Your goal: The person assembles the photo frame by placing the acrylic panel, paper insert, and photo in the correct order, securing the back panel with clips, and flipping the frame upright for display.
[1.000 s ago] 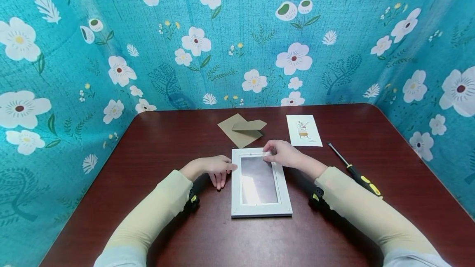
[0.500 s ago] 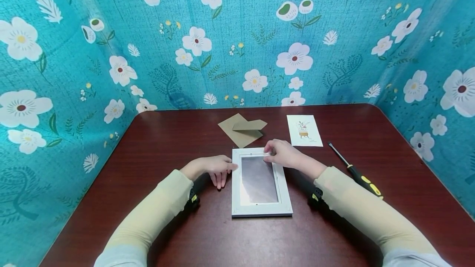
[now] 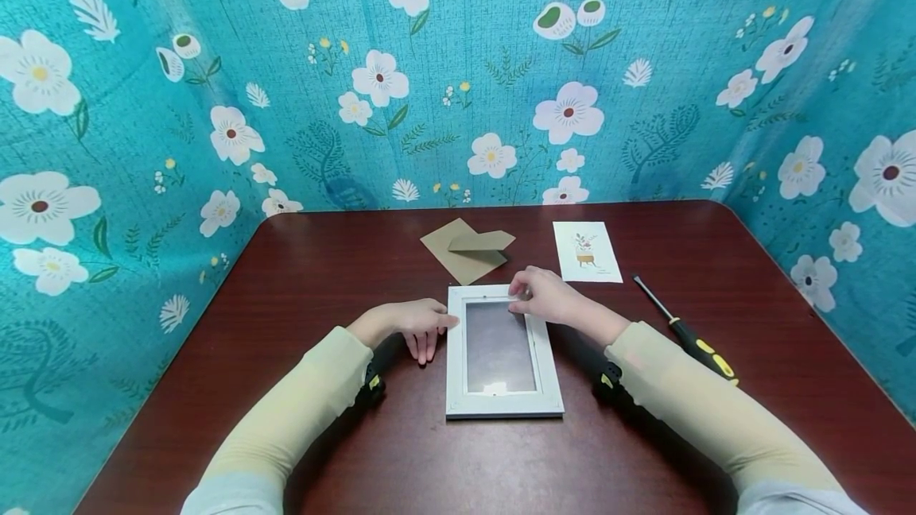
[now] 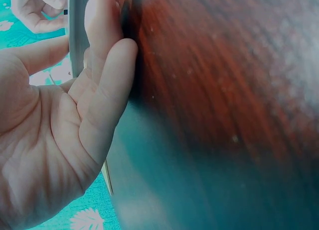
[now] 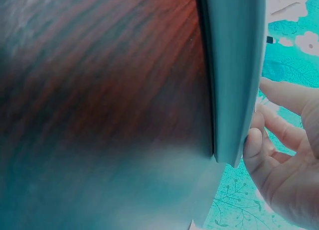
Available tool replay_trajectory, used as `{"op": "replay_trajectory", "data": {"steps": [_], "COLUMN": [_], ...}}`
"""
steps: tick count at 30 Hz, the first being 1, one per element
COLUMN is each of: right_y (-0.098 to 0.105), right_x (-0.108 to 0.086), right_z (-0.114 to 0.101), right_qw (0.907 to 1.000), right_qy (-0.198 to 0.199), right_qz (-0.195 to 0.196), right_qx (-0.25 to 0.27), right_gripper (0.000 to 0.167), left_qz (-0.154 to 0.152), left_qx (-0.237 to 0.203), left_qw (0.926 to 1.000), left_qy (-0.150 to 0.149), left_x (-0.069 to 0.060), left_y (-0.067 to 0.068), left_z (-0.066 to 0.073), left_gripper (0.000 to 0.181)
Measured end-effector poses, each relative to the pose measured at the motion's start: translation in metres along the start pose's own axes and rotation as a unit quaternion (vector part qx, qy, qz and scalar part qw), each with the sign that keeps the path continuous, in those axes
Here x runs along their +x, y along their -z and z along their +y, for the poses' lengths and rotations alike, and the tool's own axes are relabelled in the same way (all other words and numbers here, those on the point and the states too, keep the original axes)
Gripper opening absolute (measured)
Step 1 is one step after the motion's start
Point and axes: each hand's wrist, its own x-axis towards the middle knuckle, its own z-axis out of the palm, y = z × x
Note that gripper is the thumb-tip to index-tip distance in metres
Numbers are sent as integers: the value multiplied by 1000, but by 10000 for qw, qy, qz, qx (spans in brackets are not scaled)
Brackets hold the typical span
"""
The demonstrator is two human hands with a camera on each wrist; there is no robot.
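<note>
A white picture frame (image 3: 455,372) lies flat on the dark red table, with a clear pane (image 3: 499,348) filling its opening and reflecting light. My left hand (image 3: 413,320) rests at the frame's left side. Its thumb touches the frame's edge, while the other fingers extend down beside it to the table. In the left wrist view these straight fingers (image 4: 107,85) lie alongside the frame's rim. At the top right corner my right hand (image 3: 542,294) has curled fingers and thumb on the frame's top bar and inner edge. Whatever small part lies under those fingertips is hidden.
A folded brown cardboard backing (image 3: 458,257) lies behind the frame. To its right is a white card (image 3: 588,253) with a plant drawing. A screwdriver (image 3: 687,334) with a black and yellow handle lies at the right. A blue flowered curtain (image 3: 444,133) stands behind the table.
Both hands and the frame stay practically in place. The bright reflection on the pane has shrunk toward its lower end.
</note>
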Motion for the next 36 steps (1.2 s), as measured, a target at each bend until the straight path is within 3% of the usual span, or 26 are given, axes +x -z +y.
{"op": "replay_trajectory", "data": {"steps": [36], "right_y": [-4], "right_x": [-1], "right_z": [-2], "right_qw": [9999], "right_qy": [-120], "right_qz": [35], "right_qx": [-95], "right_gripper": [22], "left_qz": [-15], "left_qx": [-18], "left_qw": [10000], "left_qy": [-45], "left_x": [-1], "left_y": [0], "left_z": [0], "left_gripper": [33]}}
